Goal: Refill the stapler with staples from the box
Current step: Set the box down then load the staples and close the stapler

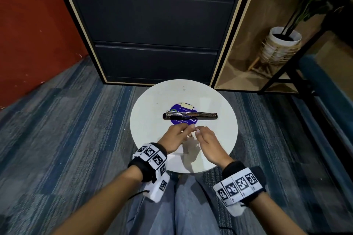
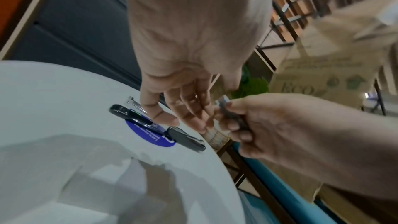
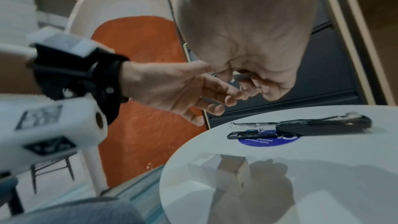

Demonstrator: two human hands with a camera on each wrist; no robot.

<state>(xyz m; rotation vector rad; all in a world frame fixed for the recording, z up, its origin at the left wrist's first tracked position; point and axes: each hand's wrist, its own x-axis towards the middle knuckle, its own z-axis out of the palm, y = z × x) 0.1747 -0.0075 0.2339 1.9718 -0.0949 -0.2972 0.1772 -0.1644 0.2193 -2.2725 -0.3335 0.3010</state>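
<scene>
Stapler (image 1: 190,116) is lying swung open and flat on the round white worktop (image 1: 152,120), across a blue round sticker (image 1: 183,120), metal staple channel facing up, well clear of both hands. Right hand (image 1: 209,144) is hovering above the near half of the worktop, its fingers (image 2: 234,125) curling around a grey strip of staples (image 2: 225,108) and pinching it, one end poking out past the fingertips. Left hand (image 1: 176,137) is hovering right next to it, fingers (image 2: 193,108) relaxed and slightly spread, tips reaching toward the strip; can't tell from any view whether they're actually touching it, so not calling it a grip. Small white box (image 3: 221,175) is sitting on the worktop below the hands, nearer the person than the stapler, showing in the right wrist view only; in the head view the hands are covering it. Both wrists are wearing black straps with white marker blocks (image 1: 152,155). Behind the worktop a dark drawer cabinet (image 1: 152,25) is standing on blue striped carpet (image 1: 66,120), a potted plant (image 1: 282,44) off to the right
</scene>
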